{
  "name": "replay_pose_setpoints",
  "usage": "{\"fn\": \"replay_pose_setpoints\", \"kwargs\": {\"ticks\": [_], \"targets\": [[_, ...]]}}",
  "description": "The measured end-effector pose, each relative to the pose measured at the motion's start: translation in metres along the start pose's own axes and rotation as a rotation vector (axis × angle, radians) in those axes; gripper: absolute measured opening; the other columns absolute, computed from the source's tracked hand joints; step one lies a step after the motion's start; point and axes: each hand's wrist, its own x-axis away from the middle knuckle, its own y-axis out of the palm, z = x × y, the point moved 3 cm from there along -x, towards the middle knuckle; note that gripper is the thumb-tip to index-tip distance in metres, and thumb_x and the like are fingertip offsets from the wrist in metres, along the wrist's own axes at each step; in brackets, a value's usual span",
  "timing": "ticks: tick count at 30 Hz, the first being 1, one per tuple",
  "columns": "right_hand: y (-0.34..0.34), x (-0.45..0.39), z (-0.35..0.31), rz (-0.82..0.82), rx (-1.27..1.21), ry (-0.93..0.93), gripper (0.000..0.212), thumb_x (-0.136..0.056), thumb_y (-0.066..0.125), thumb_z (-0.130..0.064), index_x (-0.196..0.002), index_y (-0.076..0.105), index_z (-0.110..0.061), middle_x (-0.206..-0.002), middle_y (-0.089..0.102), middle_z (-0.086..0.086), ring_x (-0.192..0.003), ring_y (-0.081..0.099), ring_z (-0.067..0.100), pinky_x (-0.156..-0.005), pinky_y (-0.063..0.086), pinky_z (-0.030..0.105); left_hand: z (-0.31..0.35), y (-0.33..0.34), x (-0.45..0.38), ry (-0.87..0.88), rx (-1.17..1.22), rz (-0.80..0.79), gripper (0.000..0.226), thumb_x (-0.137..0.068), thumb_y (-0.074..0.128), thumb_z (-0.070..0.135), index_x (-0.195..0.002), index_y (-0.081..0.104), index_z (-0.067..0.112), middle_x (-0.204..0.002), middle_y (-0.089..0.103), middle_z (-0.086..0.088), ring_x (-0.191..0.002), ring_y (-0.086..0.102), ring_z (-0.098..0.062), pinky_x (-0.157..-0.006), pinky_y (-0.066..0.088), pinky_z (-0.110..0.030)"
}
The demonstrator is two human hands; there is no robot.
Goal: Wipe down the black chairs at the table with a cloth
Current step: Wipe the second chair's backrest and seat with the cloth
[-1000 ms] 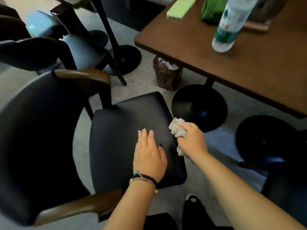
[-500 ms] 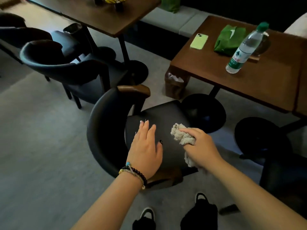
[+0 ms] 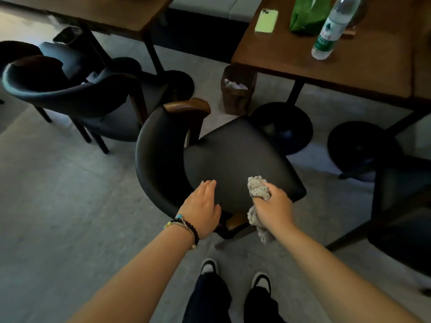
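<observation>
Nearest, the left hand point(image 3: 202, 207) lies flat, fingers straight, on the black chair point(image 3: 235, 157); the right hand point(image 3: 274, 206) clutches the grey cloth point(image 3: 258, 189) at its seat's near edge. Beyond the chair: grey floor point(image 3: 58, 206), wooden table point(image 3: 338, 66), phone point(image 3: 266, 21), bottle point(image 3: 327, 33).

Three black chairs point(image 3: 233, 155), two tables point(image 3: 338, 73), one cloth point(image 3: 258, 190), one bottle point(image 3: 328, 31), one phone point(image 3: 267, 21).
</observation>
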Motion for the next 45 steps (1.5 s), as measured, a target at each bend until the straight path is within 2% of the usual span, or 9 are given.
{"fn": "replay_pose_setpoints", "kwargs": {"ticks": [8,13,16,22,25,28,30,33,45], "targets": [[0.059,0.021,0.049,0.425,-0.301,0.515,0.029,-0.091,0.054,-0.021,-0.118,0.06,-0.012,-0.113,0.062,0.014,-0.1,0.062,0.03,-0.089,0.053,0.042,-0.034,0.039,-0.065,0.041,-0.011,-0.431,0.087,-0.096,0.048,0.041,-0.152,-0.016,0.02,-0.152,0.035,-0.007,-0.128,0.048,-0.025,-0.103,0.041,-0.036],[0.115,0.032,0.052,0.443,-0.796,0.952,0.069,-0.064,0.08,-0.047,-0.121,0.06,-0.014,-0.12,0.061,0.011,-0.103,0.062,0.029,-0.089,0.053,0.037,-0.055,0.063,-0.097,-0.043,0.068,-0.583,0.096,-0.093,0.054,0.045,-0.152,-0.015,0.015,-0.143,0.047,-0.009,-0.126,0.049,-0.027,-0.103,0.038,-0.033],[0.137,0.029,0.043,0.303,-1.041,0.97,0.081,-0.045,0.088,-0.045,-0.115,0.062,-0.015,-0.108,0.069,0.008,-0.097,0.067,0.028,-0.09,0.055,0.047,-0.053,0.077,-0.109,-0.032,0.023,-0.649,0.079,-0.093,0.052,0.047,-0.152,0.013,0.012,-0.14,0.051,-0.01,-0.124,0.051,-0.027,-0.102,0.039,-0.031],[0.133,0.012,0.058,0.339,-0.999,0.889,0.059,-0.057,0.077,-0.02,-0.114,0.063,-0.013,-0.099,0.071,0.01,-0.087,0.069,0.029,-0.081,0.059,0.046,-0.041,0.074,-0.117,0.11,-0.128,-0.672,0.038,-0.096,0.05,0.032,-0.13,0.056,0.016,-0.136,0.055,-0.006,-0.122,0.051,-0.022,-0.098,0.038,-0.026],[0.129,0.01,0.059,0.36,-0.939,0.852,0.058,-0.052,0.073,-0.017,-0.109,0.064,-0.014,-0.092,0.071,0.007,-0.081,0.07,0.026,-0.073,0.06,0.037,-0.039,0.053,-0.105,0.166,-0.093,-0.729,0.046,-0.089,0.057,0.045,-0.13,0.056,0.025,-0.133,0.056,0.002,-0.119,0.052,-0.017,-0.1,0.04,-0.027],[0.126,0.008,0.059,0.374,-0.91,0.827,0.058,-0.052,0.073,-0.016,-0.109,0.064,-0.014,-0.094,0.071,0.006,-0.081,0.069,0.024,-0.073,0.06,0.036,-0.043,0.032,-0.08,0.293,-0.035,-0.824,0.081,-0.06,0.064,0.076,-0.131,0.049,0.039,-0.13,0.054,0.015,-0.115,0.053,-0.009,-0.095,0.042,-0.023],[0.121,0.007,0.058,0.367,-0.887,0.834,0.056,-0.054,0.074,-0.017,-0.109,0.062,-0.013,-0.095,0.07,0.005,-0.08,0.067,0.022,-0.067,0.057,0.03,-0.053,0.025,-0.065,0.479,-0.266,-0.789,0.102,-0.052,0.068,0.08,-0.14,0.029,0.046,-0.133,0.046,0.019,-0.118,0.052,-0.011,-0.091,0.041,-0.018],[0.106,0.003,0.058,0.339,-0.846,0.838,0.054,-0.059,0.076,-0.021,-0.11,0.059,-0.015,-0.09,0.065,0.002,-0.077,0.063,0.018,-0.056,0.047,0.023,-0.062,0.026,-0.054,0.707,-0.583,-0.518,0.105,-0.07,0.07,0.051,-0.15,0.004,0.039,-0.148,0.037,0.008,-0.122,0.051,-0.021,-0.095,0.047,-0.031],[-0.033,-0.049,0.099,0.295,-0.591,0.759,0.077,-0.042,0.076,-0.016,-0.116,0.057,-0.013,-0.093,0.065,0.01,-0.08,0.066,0.029,-0.074,0.058,0.05,0.07,0.057,-0.058,0.639,-0.354,-0.275,0.084,-0.078,0.059,0.032,-0.151,0.019,0.034,-0.129,0.058,0.008,-0.107,0.061,-0.02,-0.082,0.051,-0.031]]}}
